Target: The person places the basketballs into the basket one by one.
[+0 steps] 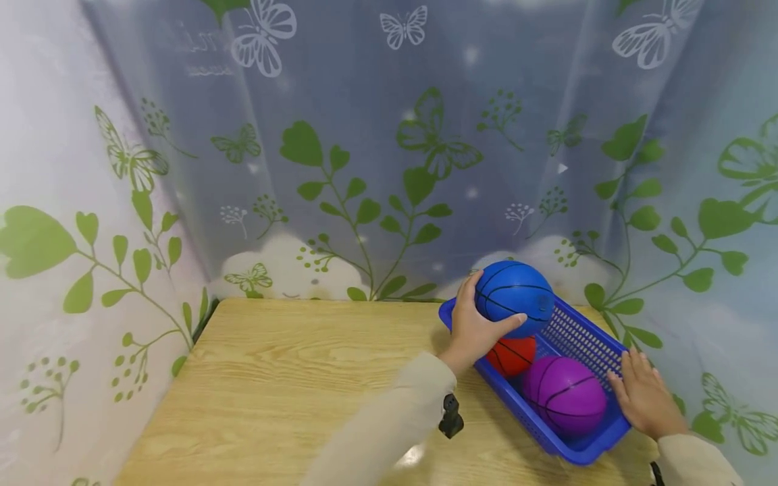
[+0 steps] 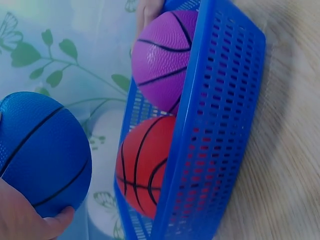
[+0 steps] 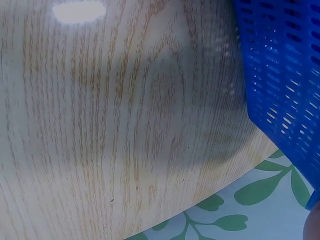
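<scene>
A blue toy basketball (image 1: 513, 297) is held by my left hand (image 1: 477, 331), thumb along its near side and fingers at its left. In the left wrist view the blue ball (image 2: 47, 150) appears apart from the basket. Below it is a blue plastic basket (image 1: 516, 408) with perforated walls. Inside lie a red ball (image 1: 513, 354), partly hidden under the blue one, and a purple ball (image 1: 565, 395). My right hand (image 1: 650, 398) rests on the basket's right rim with fairly straight fingers; only a bit of it shows in the right wrist view.
The basket stands on a wood-grain table (image 1: 273, 378), near its right side. A curtain (image 1: 365, 135) printed with leaves and butterflies hangs behind the table and along both sides.
</scene>
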